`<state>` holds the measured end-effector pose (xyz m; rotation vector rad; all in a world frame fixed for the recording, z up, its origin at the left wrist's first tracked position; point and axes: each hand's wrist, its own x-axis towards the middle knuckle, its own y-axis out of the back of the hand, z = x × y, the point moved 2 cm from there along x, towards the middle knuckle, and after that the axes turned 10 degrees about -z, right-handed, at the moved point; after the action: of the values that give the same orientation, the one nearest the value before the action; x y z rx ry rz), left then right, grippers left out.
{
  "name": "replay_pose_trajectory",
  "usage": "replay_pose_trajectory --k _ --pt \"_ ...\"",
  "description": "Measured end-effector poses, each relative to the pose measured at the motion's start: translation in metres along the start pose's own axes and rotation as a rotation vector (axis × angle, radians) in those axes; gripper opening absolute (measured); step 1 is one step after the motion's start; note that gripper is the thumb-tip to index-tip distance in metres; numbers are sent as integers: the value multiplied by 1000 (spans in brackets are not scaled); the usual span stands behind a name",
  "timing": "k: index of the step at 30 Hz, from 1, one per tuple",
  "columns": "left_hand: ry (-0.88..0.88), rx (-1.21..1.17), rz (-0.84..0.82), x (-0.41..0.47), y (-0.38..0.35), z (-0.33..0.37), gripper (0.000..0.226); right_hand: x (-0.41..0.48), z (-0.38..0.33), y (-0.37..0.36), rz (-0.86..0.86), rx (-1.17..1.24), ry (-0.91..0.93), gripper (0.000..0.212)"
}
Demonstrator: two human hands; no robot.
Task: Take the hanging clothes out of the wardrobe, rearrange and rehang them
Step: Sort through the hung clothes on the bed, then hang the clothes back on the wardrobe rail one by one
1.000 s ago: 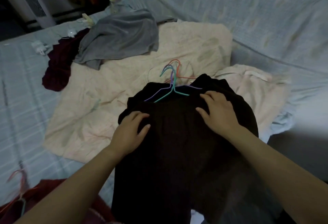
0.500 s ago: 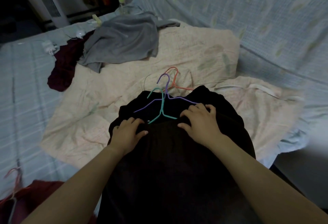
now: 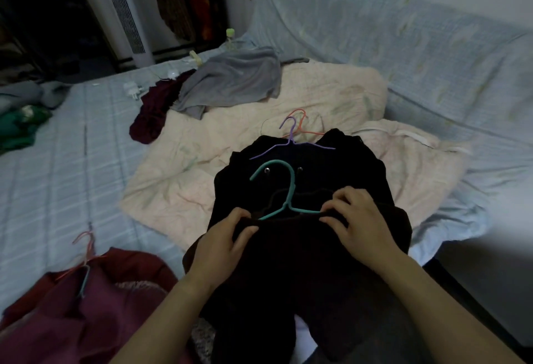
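Observation:
A black garment (image 3: 291, 262) lies on the bed in front of me, on a teal hanger (image 3: 284, 190) whose hook points away. My left hand (image 3: 223, 236) pinches the garment's left shoulder beside the hanger. My right hand (image 3: 356, 219) grips the right shoulder, fingers curled over the fabric and the hanger's right arm. Beyond it lies another black garment (image 3: 360, 158) with a purple hanger (image 3: 291, 138), and an orange hanger (image 3: 302, 124) rests behind that.
A cream quilt (image 3: 230, 144) lies under the clothes. A grey garment (image 3: 233, 83) and a dark red one (image 3: 153, 112) rest further back. A maroon garment (image 3: 86, 311) with hangers is at lower left. A white tower fan (image 3: 127, 14) stands past the bed.
Both hands have pulled the top black garment and its teal hanger toward me, away from the purple and orange hangers. The view has tilted up and widened.

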<state>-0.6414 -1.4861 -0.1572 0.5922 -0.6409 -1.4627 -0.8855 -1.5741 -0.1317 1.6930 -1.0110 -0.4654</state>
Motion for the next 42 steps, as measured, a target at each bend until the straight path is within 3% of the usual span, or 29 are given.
replay_pose_trajectory --k 5,11,21,27,33,42 --pt "-27 -72 130 -99 5 35 10 -68 -42 14 -24 43 69 26" --pt "115 -82 300 -195 16 47 17 -96 -85 12 -154 148 255 23" --pt "481 41 640 -282 18 73 27 -75 -140 -9 -328 322 766 29" --pt "710 46 776 -320 -23 113 13 -79 -148 -25 -472 474 993 27" --pt "1067 81 1029 -413 -59 155 15 -125 -227 -52 -668 600 1349 28" --pt "1321 249 1326 -537 -75 204 16 -222 -359 -48 -632 722 1646 23"
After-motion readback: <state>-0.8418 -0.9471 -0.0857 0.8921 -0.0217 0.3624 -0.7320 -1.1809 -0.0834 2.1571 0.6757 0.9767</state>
